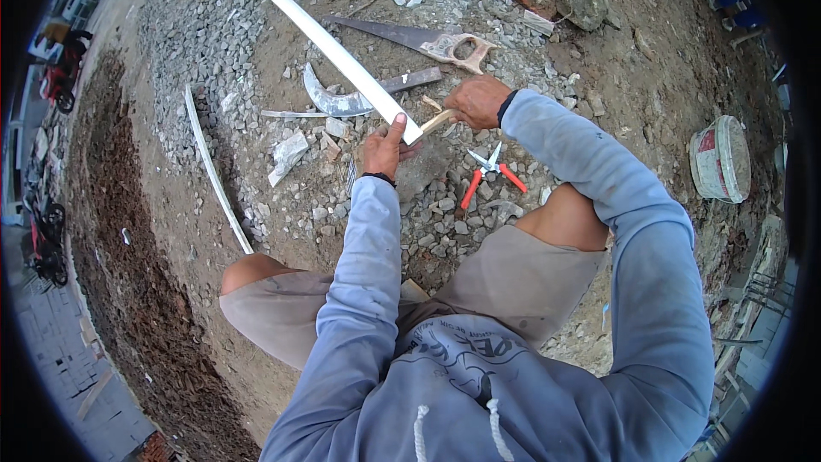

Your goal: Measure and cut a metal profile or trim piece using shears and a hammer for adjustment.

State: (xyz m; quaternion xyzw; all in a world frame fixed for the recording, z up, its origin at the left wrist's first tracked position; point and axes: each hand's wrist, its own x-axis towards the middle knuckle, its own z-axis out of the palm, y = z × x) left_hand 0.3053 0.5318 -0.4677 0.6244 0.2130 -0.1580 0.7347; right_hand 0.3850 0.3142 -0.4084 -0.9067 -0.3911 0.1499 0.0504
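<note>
I see the white bar slanting over dirt ground strewn with grey gravel, its near end pinched in the left hand. The right hand clasps a tan piece at that end; the fist hides the rest, so I can't tell its kind. Right of the bar lie a handsaw and red-handled snips; well beyond them, a white bucket. The bar partly covers a curved blade. Far to its left, motorbikes are hard to make out. My view cuts off the bar's far end.
</note>
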